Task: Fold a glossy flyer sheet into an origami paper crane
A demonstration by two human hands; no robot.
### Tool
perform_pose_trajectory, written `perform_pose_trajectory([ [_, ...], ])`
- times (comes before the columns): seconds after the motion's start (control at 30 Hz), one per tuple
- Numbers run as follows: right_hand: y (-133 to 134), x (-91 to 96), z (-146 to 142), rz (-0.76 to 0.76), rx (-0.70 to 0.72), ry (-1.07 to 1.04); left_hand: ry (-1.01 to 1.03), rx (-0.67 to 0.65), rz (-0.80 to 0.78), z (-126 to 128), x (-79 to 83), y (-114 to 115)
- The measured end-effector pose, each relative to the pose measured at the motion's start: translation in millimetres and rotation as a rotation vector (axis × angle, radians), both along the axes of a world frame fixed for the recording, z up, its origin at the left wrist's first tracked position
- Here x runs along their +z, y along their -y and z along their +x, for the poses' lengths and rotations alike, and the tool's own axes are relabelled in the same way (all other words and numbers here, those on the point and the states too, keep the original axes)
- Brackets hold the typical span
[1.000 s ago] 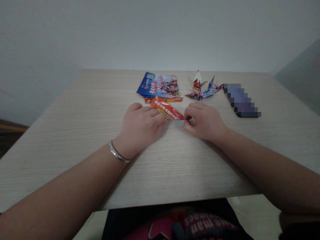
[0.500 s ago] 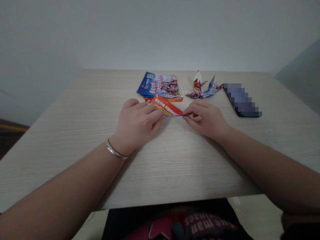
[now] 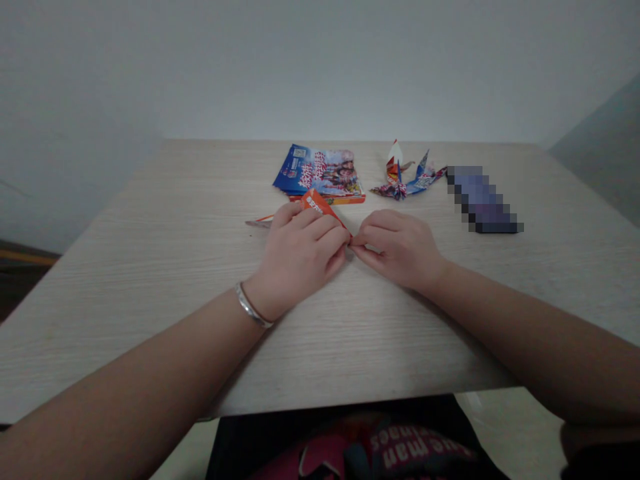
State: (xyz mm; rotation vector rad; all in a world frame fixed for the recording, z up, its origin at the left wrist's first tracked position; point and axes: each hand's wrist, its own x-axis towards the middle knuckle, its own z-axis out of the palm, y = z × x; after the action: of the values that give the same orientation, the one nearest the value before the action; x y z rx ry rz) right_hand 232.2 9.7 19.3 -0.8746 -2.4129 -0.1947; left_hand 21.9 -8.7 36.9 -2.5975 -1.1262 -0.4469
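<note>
A folded orange printed paper (image 3: 316,202) lies on the wooden table (image 3: 150,267), mostly under my left hand (image 3: 300,257). That hand, with a silver bracelet at the wrist, presses down on the paper with curled fingers. My right hand (image 3: 397,248) sits just to the right and pinches the paper's right tip between thumb and fingers. A thin corner of the paper pokes out to the left of my left hand.
A stack of blue printed leaflets (image 3: 320,175) lies behind my hands. A folded paper crane (image 3: 405,179) stands to their right, and a dark phone (image 3: 483,200) lies further right. A pale wall rises behind the table's far edge.
My hands have come together, nearly touching. The left hand slid right over the orange paper, hiding most of it, and the right hand moved left with the tip in its pinch.
</note>
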Motion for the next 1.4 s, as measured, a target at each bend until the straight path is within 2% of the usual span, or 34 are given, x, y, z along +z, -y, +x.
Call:
perform_pose_trajectory([
  [0.1,-2,-2.7,0,0.022,0.054,-0.022,0.045,-0.02,0.065,1,-4.0,-4],
  [0.3,-4,-1.6,8,-0.088,0.1,-0.054,0.015,-0.002,0.043,-2,-3.5,-5],
  [0.43,-7,0.1,19,-0.108,0.109,-0.077,0.054,0.024,0.061,-6,-4.6,-7],
  [0.7,-11,-1.6,29,-0.193,0.189,-0.117,-0.003,-0.026,0.091,-10,-4.2,-7],
  [1.07,-25,-1.0,52,-0.228,0.247,-0.174,-0.132,0.077,-0.032,-20,5.6,-9],
  [1.4,-37,-2.6,69,-0.285,0.279,-0.213,-0.193,0.132,-0.025,-26,11.4,-8],
])
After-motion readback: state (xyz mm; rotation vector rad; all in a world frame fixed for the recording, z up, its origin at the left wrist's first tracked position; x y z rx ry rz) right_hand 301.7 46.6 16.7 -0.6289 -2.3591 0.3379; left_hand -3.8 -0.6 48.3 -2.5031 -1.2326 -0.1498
